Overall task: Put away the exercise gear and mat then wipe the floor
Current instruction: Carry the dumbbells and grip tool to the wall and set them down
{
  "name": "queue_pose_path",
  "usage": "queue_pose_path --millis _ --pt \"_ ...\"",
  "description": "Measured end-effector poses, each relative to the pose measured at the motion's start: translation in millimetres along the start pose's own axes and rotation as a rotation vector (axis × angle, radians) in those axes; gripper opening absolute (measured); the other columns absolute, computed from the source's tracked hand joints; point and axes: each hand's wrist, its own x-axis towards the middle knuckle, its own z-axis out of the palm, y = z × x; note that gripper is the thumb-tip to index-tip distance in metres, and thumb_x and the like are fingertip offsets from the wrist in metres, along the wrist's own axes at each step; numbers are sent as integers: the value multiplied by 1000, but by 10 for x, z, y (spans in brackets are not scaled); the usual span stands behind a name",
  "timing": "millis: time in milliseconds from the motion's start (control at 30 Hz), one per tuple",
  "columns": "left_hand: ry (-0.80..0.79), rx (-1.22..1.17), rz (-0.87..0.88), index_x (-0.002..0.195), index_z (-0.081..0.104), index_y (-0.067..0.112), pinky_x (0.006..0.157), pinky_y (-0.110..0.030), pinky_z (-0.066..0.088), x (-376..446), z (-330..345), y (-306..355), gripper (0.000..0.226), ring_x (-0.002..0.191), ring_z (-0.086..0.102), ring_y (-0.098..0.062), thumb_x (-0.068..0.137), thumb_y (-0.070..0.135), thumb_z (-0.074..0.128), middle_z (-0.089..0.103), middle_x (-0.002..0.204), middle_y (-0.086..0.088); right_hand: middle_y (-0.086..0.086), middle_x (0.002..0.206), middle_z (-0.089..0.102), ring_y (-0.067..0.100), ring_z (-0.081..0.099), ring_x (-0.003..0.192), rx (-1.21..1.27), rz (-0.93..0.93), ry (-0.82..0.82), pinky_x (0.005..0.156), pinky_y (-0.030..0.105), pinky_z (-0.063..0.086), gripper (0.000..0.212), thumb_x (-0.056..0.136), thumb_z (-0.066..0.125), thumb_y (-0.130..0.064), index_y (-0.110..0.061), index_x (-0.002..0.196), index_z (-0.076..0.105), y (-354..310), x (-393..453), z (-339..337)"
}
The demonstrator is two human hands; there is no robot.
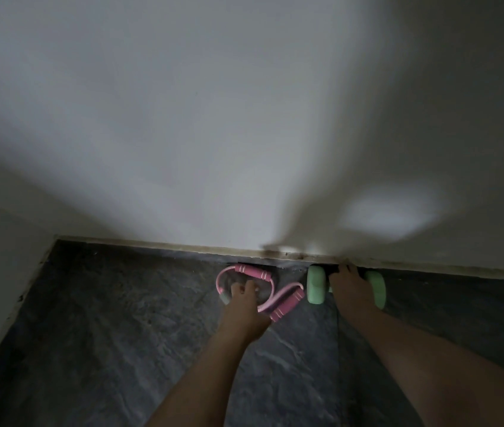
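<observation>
1. Exercise gear sits low in the middle of the frame, against the foot of the wall: one pink figure-eight resistance band (260,291) and one green dumbbell (316,285), two items in all. No mat shows.
2. At the far left, a pale side wall (1,257) meets the dark marbled floor (115,318) along a slanting edge; a wide stretch of bare floor lies between it and the band.
3. The band lies on the floor just left of centre, with two pink foam grips, one at its upper edge and one at its lower right; a grey-green piece shows at its left loop.
4. The left hand (243,298) rests over the middle of the band, fingers curled down on the tubing; whether they truly clasp it I cannot tell in the dim, blurred view.
5. The dumbbell lies just right of the band, touching or nearly touching the skirting line, with two green heads, the right one partly hidden.
6. The right hand (349,286) lies over the dumbbell's bar between the heads, fingers bent down round it toward the wall.
7. The back wall (213,118) fills the upper frame; its baseboard (152,243) runs left to right, stained near centre.
8. Right of the dumbbell, dark floor runs to the frame edge.
</observation>
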Motion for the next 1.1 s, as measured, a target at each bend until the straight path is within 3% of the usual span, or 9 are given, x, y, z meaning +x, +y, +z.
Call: queue_pose_path --millis 133,233,333,500,600,700,833,1000,1100 --pt "-122 24 -12 135 42 14 90 -26 40 27 43 8 57 122 49 -24 86 27 67 34 146 -8 8 135 46 26 35 133 37 4 11 90 37 45 30 99 38 -19 -10 115 61 -10 17 -10" --pt "-228 82 -41 140 42 11 99 -32 44 40 98 -9 58 124 47 -27 88 26 64 35 146 -10 12 130 51 29 39 131 82 -25 28 92 39 45 39 97 28 -18 -6 112 63 7 18 4" --pt "-264 139 -39 143 39 16 105 -41 43 43 129 -22 63 128 45 -28 86 27 65 34 147 -8 9 128 52 26 39 130 21 -47 13 92 37 42 26 98 41 -16 -8 111 62 22 11 -19" --pt "-30 316 -31 127 50 21 87 -38 48 52 44 12 43 114 52 -24 86 29 62 48 128 -3 12 124 53 30 41 127 20 -95 46 89 40 45 22 96 46 -15 -5 106 63 69 10 59" --pt "79 363 1 126 49 20 95 -43 47 44 3 75 43 118 50 -26 85 27 62 48 129 -4 11 124 51 29 41 126 17 -111 60 91 42 46 23 96 45 -15 -7 108 63 103 -3 92" --pt "189 289 17 130 49 20 101 -49 42 -53 -31 188 49 124 46 -29 84 30 63 45 134 -5 14 125 50 32 43 123 34 -108 103 95 42 41 25 95 45 -15 -7 114 58 63 -37 69" --pt "255 144 55 131 49 23 91 -41 47 -659 -22 315 48 117 49 -24 84 23 61 45 130 0 19 122 51 37 49 116 176 -68 86 94 46 42 27 89 53 -12 -7 115 58 -203 -394 -153" --pt "218 205 -1 128 51 22 91 -42 48 -1348 -669 387 45 114 53 -27 83 24 60 46 130 -3 16 126 55 33 51 120 192 -211 -49 104 47 37 31 90 50 -13 -10 120 58 -442 -1029 -1067" --pt "232 201 -42 128 51 24 93 -42 47 -1811 -1416 624 46 118 51 -26 82 25 61 45 130 -2 9 119 59 29 58 111 103 -370 -80 88 35 46 27 87 59 -15 -14 114 61 -750 -1578 -1901"
